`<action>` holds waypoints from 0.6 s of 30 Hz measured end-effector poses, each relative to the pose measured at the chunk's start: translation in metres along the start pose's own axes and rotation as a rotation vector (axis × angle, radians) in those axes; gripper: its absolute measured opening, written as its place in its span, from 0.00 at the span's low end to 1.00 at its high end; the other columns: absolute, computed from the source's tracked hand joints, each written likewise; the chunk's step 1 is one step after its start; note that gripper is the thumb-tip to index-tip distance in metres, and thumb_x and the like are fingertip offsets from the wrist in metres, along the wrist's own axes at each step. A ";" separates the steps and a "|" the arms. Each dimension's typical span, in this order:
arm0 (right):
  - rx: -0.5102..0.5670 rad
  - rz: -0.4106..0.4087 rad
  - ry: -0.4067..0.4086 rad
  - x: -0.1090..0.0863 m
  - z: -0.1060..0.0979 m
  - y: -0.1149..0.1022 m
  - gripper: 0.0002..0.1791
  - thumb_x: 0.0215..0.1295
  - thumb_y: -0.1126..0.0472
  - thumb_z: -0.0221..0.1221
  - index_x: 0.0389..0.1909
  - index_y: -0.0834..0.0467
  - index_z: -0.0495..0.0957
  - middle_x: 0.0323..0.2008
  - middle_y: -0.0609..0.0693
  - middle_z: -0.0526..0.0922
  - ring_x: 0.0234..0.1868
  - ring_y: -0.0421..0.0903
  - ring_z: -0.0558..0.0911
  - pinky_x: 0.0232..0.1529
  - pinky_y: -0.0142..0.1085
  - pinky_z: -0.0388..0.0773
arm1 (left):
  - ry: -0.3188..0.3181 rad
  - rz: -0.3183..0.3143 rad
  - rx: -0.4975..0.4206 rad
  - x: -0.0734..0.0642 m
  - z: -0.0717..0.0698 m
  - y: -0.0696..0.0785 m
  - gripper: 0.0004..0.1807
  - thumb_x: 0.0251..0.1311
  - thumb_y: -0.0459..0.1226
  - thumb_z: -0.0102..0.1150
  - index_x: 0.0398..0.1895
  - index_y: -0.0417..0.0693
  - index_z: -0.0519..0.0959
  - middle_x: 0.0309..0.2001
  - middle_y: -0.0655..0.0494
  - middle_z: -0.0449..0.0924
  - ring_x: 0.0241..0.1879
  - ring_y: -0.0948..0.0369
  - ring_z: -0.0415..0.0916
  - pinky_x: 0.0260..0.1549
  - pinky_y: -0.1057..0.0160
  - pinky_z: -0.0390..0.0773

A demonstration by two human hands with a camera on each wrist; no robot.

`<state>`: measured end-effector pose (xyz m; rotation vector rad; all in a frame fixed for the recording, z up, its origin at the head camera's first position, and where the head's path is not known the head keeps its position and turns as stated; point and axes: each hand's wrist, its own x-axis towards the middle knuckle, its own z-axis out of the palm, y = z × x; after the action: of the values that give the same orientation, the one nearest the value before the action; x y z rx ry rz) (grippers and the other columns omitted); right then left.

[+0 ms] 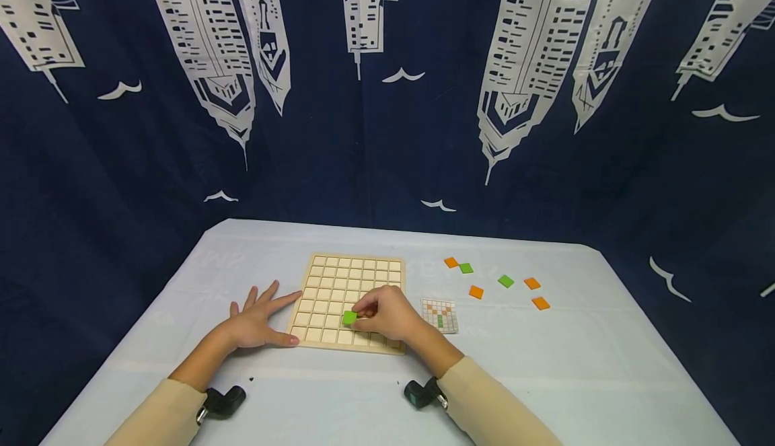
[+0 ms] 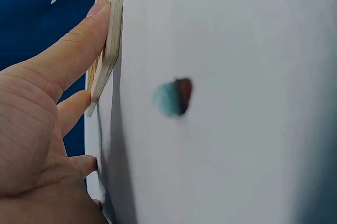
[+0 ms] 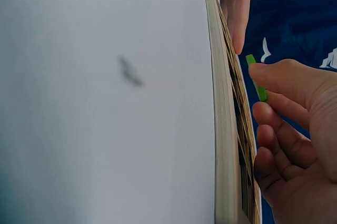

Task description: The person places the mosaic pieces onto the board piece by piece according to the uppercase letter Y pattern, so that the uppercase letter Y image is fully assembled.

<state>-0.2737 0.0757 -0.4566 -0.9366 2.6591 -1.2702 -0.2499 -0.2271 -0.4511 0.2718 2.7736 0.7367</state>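
A light wooden grid board (image 1: pixel 327 283) lies on the table, its squares set off by raised edges. My right hand (image 1: pixel 387 313) pinches a green square tile (image 1: pixel 349 317) between thumb and fingers, low over the front part of the board. In the right wrist view the green tile (image 3: pixel 257 79) is held just off the board's surface, the other fingers curled beneath. With fingers spread, my left hand (image 1: pixel 257 321) rests at the board's left side, thumb at the front left corner. The left wrist view shows the thumb (image 2: pixel 79 50) against the board's edge (image 2: pixel 113 34).
Right of the board lies a small pattern card (image 1: pixel 448 323) with coloured squares, partly behind my right wrist. Loose orange tiles (image 1: pixel 475 292) and green tiles (image 1: pixel 505 281) are scattered farther right on the white table (image 1: pixel 605 365). A dark blue printed curtain (image 1: pixel 387 143) hangs behind.
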 end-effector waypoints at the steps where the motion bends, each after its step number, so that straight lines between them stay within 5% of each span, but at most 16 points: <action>1: -0.006 0.001 -0.005 0.000 0.000 0.000 0.10 0.53 0.63 0.77 0.38 0.59 0.90 0.34 0.50 0.91 0.30 0.33 0.79 0.33 0.26 0.79 | -0.001 0.000 -0.002 0.000 0.000 0.000 0.59 0.39 0.61 0.80 0.78 0.59 0.64 0.81 0.29 0.38 0.76 0.22 0.26 0.62 0.14 0.28; 18: -0.027 0.033 -0.055 0.008 0.005 0.000 0.10 0.51 0.63 0.78 0.36 0.57 0.91 0.31 0.45 0.88 0.30 0.36 0.78 0.32 0.27 0.77 | -0.004 0.003 -0.014 -0.001 -0.001 0.001 0.59 0.40 0.60 0.80 0.78 0.59 0.64 0.81 0.29 0.38 0.77 0.22 0.25 0.62 0.14 0.27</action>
<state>-0.2786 0.0680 -0.4586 -0.9141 2.6449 -1.1866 -0.2491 -0.2274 -0.4493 0.2743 2.7641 0.7549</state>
